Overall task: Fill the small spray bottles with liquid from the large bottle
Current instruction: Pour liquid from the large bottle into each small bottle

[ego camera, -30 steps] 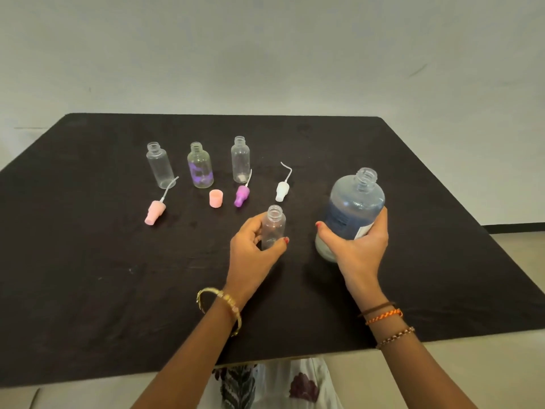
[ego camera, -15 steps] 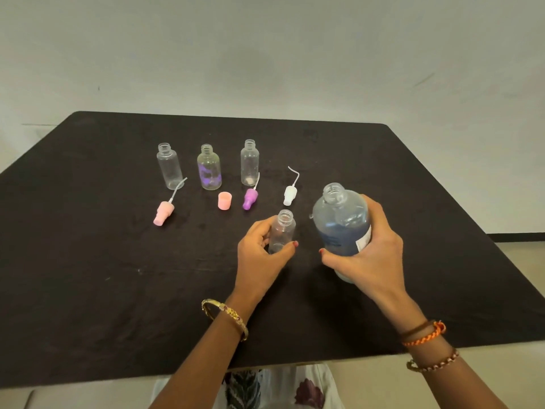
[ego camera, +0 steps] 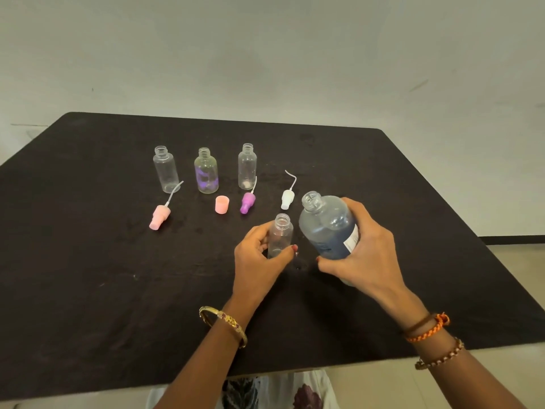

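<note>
My left hand [ego camera: 259, 255] pinches the small bottle [ego camera: 280, 236], upright on the table [ego camera: 88, 261]; my right hand [ego camera: 362, 246] wraps the big bottle [ego camera: 327, 228], lifted and just beside it. Both mouths are narrow, so tip too fast and liquid could run down the outside. The big bottle's long axis leans, mouth pointing up and left, over the small one.

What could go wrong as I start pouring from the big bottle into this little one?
The large bottle in your right hand has a much wider mouth than the small bottle held by your left hand, so liquid may overshoot onto the table. A forward splash could also wet the white sprayer lying just behind.
</note>
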